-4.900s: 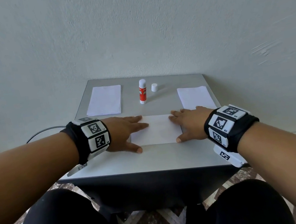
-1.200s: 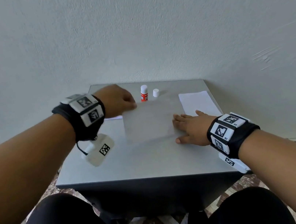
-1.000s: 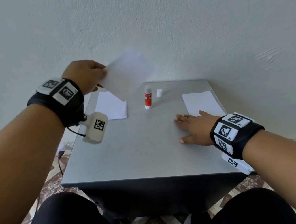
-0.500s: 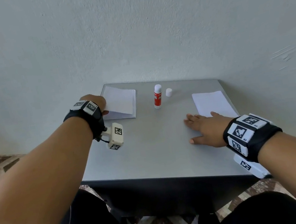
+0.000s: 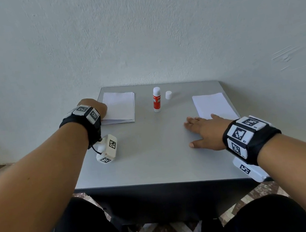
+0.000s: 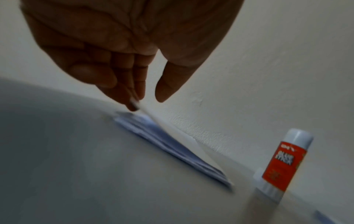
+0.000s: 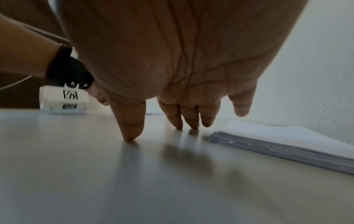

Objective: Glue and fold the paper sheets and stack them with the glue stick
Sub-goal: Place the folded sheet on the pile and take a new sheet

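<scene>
Setting a folded sheet (image 6: 168, 136) onto the folded stack (image 5: 120, 106) at the table's (image 5: 154, 155) far-left corner: the left hand (image 5: 95, 108), which was lifting that sheet from the table centre a second ago, now has it down, one corner riding a little high. Fingertips (image 6: 132, 104) hold the sheet's corner, thumb standing apart; whether they pinch or merely touch it cannot be told from the blurred wrist view. One sheet therefore counts as glued, folded and stacked. Centre back: glue stick (image 5: 157, 99) upright, red label, uncapped, its white cap (image 5: 168, 94) just beside it. Right: right hand (image 5: 204, 134) flat and spread on bare table, holding nothing, unchanged, next to the unfolded pile (image 5: 213, 106). Judgement: more sheets remain; next one comes from that pile.
</scene>
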